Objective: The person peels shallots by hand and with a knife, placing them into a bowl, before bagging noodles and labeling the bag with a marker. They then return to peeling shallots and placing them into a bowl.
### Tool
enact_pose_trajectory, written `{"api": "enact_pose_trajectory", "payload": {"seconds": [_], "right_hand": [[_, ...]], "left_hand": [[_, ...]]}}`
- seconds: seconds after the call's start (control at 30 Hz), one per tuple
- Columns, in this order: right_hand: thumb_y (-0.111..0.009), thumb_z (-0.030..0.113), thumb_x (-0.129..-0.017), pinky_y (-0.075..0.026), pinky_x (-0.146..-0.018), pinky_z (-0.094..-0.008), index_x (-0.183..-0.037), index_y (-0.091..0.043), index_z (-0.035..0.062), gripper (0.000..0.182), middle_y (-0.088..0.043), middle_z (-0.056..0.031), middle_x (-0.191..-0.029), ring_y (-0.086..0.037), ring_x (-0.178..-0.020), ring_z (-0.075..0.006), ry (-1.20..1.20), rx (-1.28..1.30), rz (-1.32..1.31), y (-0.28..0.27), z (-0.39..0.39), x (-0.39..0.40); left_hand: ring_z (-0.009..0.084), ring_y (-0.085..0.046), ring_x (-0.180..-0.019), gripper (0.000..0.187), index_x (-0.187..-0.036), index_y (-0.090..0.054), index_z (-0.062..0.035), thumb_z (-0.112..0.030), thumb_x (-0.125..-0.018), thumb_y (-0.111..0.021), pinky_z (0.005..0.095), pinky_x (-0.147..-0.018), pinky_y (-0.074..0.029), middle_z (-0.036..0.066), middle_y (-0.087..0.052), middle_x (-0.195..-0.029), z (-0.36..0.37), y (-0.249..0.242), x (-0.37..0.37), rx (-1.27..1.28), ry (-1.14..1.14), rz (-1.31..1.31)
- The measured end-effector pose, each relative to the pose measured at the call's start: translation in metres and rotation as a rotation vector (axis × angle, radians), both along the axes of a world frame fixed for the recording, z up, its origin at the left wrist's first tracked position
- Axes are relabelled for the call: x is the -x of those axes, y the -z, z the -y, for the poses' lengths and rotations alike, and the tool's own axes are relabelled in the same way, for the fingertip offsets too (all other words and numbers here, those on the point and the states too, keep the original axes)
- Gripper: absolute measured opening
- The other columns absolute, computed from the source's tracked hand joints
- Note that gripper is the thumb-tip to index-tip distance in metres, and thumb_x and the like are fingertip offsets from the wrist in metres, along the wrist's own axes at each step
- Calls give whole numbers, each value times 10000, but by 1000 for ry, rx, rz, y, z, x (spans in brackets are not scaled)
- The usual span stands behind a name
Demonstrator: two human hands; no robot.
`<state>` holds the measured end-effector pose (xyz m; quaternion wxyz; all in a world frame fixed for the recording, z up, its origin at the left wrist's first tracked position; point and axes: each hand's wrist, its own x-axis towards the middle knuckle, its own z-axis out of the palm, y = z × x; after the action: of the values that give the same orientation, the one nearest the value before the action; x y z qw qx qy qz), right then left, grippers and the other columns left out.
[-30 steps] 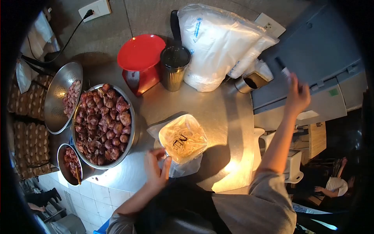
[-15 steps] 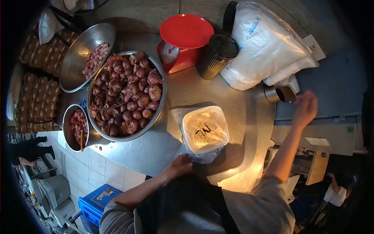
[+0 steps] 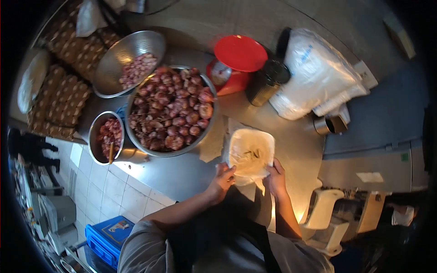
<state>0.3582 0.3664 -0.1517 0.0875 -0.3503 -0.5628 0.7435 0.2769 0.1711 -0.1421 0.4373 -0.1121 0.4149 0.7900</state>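
A square white tub (image 3: 251, 152) in clear plastic, with dark handwriting on top, is held between my hands over the metal table. My left hand (image 3: 222, 180) grips its lower left corner, thumb on top. My right hand (image 3: 276, 178) pinches the lower right corner. A loose flap of plastic hangs below it, in front of my apron. Left of the tub stands a large metal bowl (image 3: 213, 129) of unpeeled red onions or shallots (image 3: 168, 109).
Behind stand a red scale (image 3: 240, 53), a black-lidded container (image 3: 268, 82), a bulky plastic bag (image 3: 314, 73) and a metal cup (image 3: 325, 125). At left are a colander (image 3: 109, 68), a pot (image 3: 94, 141) and egg trays (image 3: 59, 102). A person's legs (image 3: 38, 152) show far left.
My right hand has come from beside the metal cup to the tub's right corner. My left hand has stayed at its lower left. The whole view has shifted.
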Motion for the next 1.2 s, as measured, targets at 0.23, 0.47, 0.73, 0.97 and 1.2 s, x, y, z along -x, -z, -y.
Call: {"api": "enact_pose_trajectory", "payload": {"seconds": [0.23,0.47,0.73,0.97,1.2], "right_hand": [[-479,51,-788,-462,-684,-262,-1138,-510,17,353,-573,-45,-954,-557,-814,-133,22,-86,-31,-97,36,-14],[-449,20,-778,-455,-754,-275,-1179,-477,-23,405,-566,-72,-1045,-553,-894,-153,-183,-177,-76,-167,76,-3],[-478,238,-885,-458,-714,-270,-1278,-386,3,467,-582,-69,-979,-567,-825,-140,-450,-220,-360,-203,182,117],[-438,182,-917,-482,-731,-303,-1251,-420,47,361,-605,-88,-929,-582,-864,-183,-665,-890,-373,-198,289,288],[-410,463,-888,-476,-810,-433,-1386,-93,155,665,-302,-71,-1362,-382,-1192,-251,-728,182,-397,-185,393,366]], "left_hand": [[225,-408,-1136,574,-1239,-191,-151,-319,-844,-573,461,-856,-403,96,-379,-1220,19,-51,5,-202,-14,-16],[214,-378,-1202,639,-1353,-136,-171,-411,-874,-484,433,-905,-405,60,-349,-1310,78,-107,27,-399,96,-16],[244,-446,-1159,500,-1301,-323,-80,-370,-904,-414,416,-976,-354,108,-442,-1270,218,-162,117,-356,-182,-43],[251,-441,-1165,497,-1283,-320,-20,-346,-913,-381,381,-991,-345,142,-433,-1270,366,-174,238,-191,-395,-245],[233,-436,-1162,477,-1288,-310,-15,-318,-925,-373,367,-976,-347,119,-430,-1265,417,-197,321,-122,-397,-388]]}}
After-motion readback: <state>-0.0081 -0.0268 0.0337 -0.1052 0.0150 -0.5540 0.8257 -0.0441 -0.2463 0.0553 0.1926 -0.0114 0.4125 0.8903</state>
